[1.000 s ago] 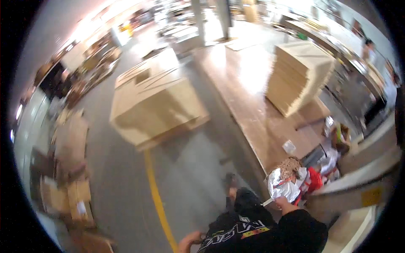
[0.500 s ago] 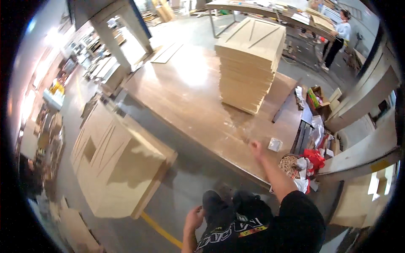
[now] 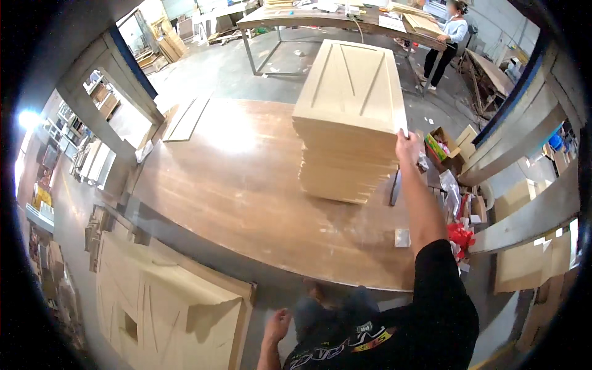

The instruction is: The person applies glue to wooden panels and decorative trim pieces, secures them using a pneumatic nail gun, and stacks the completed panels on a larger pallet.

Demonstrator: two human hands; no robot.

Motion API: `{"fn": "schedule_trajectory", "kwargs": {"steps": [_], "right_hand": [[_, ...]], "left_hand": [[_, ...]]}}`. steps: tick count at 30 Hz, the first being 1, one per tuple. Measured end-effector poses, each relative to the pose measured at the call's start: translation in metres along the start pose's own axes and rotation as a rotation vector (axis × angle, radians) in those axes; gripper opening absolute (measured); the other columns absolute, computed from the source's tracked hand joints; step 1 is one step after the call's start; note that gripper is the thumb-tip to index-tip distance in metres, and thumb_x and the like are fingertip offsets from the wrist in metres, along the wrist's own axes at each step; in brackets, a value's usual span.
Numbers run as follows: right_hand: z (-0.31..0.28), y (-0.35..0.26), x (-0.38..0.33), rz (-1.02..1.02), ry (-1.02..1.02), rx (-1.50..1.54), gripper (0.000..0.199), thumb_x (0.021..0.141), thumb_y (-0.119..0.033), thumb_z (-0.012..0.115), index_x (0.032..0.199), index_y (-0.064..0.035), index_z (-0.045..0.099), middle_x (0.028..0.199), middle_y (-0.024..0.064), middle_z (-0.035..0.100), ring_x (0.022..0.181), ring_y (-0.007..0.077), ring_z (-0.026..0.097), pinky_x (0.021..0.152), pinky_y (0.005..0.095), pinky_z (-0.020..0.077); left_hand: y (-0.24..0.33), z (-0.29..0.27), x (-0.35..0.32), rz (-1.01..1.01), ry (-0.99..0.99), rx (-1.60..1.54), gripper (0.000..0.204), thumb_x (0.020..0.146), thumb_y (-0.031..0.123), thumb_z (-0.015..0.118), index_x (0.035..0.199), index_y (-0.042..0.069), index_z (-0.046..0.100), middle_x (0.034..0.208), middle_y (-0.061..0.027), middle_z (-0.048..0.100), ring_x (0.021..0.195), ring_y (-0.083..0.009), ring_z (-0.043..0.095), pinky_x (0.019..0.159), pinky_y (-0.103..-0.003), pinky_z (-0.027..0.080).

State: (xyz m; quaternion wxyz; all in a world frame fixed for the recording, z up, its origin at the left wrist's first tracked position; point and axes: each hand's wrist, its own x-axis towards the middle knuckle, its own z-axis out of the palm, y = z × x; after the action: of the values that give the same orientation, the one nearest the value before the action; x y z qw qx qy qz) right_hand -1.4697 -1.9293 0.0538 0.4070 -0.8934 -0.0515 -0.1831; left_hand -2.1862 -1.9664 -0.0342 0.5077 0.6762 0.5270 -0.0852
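Observation:
A tall stack of pale wooden panels (image 3: 345,160) stands on the brown worktable (image 3: 209,197). Its top panel (image 3: 333,95) has several grooves cut across its face. My right arm stretches far forward, and my right hand (image 3: 406,148) is closed at the near right corner of that top panel, with the fingertips partly hidden at the edge. Low by my body, my left hand (image 3: 279,324) hangs with its fingers curled in, and I see nothing in it. It is apart from the table and the panels.
At the lower left lies another pale board pile (image 3: 166,296) with grooves and a square cut-out. Two thin strips (image 3: 188,119) rest at the table's far left. Right of the table are an open carton (image 3: 447,151), red wrapping (image 3: 459,235) and metal posts. A person (image 3: 447,43) stands at a far bench (image 3: 308,18).
My right hand has gone from low over the table's near side forward to the stack's near right corner. The view has shifted, while my left hand stays low and curled.

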Motion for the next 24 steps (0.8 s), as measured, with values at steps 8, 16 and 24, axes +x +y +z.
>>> {"fn": "schedule_trajectory", "kwargs": {"steps": [8, 16, 24], "right_hand": [[-0.009, -0.08, -0.035, 0.211, -0.063, 0.054, 0.045, 0.086, -0.045, 0.074, 0.105, -0.0047, 0.072, 0.11, 0.018, 0.071, 0.103, 0.0348, 0.066, 0.092, 0.0445, 0.0511], [0.029, 0.06, -0.127, 0.087, -0.085, 0.482, 0.03, 0.086, -0.029, 0.076, 0.104, -0.0097, 0.061, 0.088, 0.002, 0.057, 0.084, 0.0151, 0.056, 0.073, 0.0335, 0.0482], [-0.121, -0.135, -0.353, 0.575, -1.082, 0.729, 0.064, 0.094, -0.03, 0.072, 0.148, -0.017, 0.039, 0.114, 0.0067, 0.064, 0.095, 0.0186, 0.063, 0.081, 0.0337, 0.0534]], "left_hand": [[0.021, -0.072, 0.103, 0.09, 0.009, -0.085, 0.045, 0.098, 0.033, 0.064, 0.131, 0.002, 0.062, 0.115, -0.0139, 0.073, 0.109, -0.0286, 0.068, 0.095, -0.039, 0.052], [0.219, -0.05, 0.188, 0.44, -0.413, -0.456, 0.056, 0.102, 0.041, 0.06, 0.143, 0.003, 0.053, 0.139, -0.0136, 0.06, 0.126, -0.0251, 0.059, 0.098, -0.039, 0.05], [0.248, -0.076, 0.208, 0.186, -0.341, -1.27, 0.059, 0.105, 0.04, 0.056, 0.149, 0.005, 0.04, 0.137, -0.012, 0.057, 0.12, -0.0257, 0.059, 0.096, -0.042, 0.052]]}}
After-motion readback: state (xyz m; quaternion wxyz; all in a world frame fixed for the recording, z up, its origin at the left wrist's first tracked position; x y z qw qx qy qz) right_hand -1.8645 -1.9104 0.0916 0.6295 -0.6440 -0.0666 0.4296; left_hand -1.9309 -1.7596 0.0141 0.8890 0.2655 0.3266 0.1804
